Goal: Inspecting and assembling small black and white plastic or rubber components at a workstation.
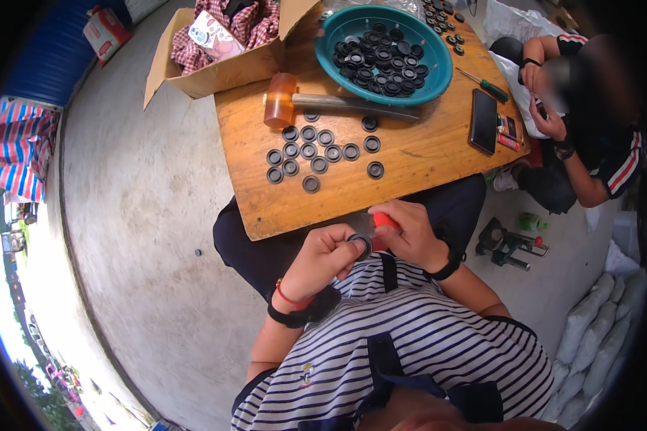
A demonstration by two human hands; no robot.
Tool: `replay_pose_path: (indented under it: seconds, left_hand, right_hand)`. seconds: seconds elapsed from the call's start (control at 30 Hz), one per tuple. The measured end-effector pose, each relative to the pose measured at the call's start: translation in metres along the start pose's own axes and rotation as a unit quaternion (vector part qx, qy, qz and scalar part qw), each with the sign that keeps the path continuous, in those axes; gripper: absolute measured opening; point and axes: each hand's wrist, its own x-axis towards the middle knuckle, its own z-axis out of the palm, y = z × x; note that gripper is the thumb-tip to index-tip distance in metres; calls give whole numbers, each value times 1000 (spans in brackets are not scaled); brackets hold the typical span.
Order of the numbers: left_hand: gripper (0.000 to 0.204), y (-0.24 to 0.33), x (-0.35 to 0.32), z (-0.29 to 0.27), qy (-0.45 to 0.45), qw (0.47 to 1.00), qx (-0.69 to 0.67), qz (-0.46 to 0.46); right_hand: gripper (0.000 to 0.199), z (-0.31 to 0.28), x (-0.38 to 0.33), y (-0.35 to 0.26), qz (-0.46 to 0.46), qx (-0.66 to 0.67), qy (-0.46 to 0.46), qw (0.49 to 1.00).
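My left hand (318, 260) is closed on a round black rubber disc (364, 246), pinched between thumb and fingers above my lap. Close beside it, my right hand (414, 234) grips a small tool with a red handle (385, 220); its working end is too hard to make out. Ahead of both hands, several matching black discs (308, 151) lie in loose rows on the wooden table (266, 212). Many more fill a teal plastic basin (438, 79) at the table's far side.
An amber-headed mallet (280, 100) lies behind the loose discs. To the right are a green-handled screwdriver (492, 90) and a black phone (484, 122). An open cardboard box (226, 79) stands far left. A co-worker (589, 122) sits at the right, near a metal tool (509, 246) on the floor.
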Motion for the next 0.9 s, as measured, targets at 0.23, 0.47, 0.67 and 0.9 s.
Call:
replay_pose_path:
  seconds: [0.23,0.47,0.67,0.9]
  left_hand:
    - [16,1,3,1,30,999,23,27]
    - [18,-3,4,-2,46,998,-2,40]
    - [20,-17,12,-8,-89,995,-25,-33]
    - [24,-38,31,-62,233,910,329,93]
  right_hand:
    - [41,-5,-1,0,-14,24,-2,1000]
    - [39,0,2,-2,-29,-17,-1,999]
    - [33,5,1,9,158,12,30,987]
    - [31,1,4,27,255,-114,2,960]
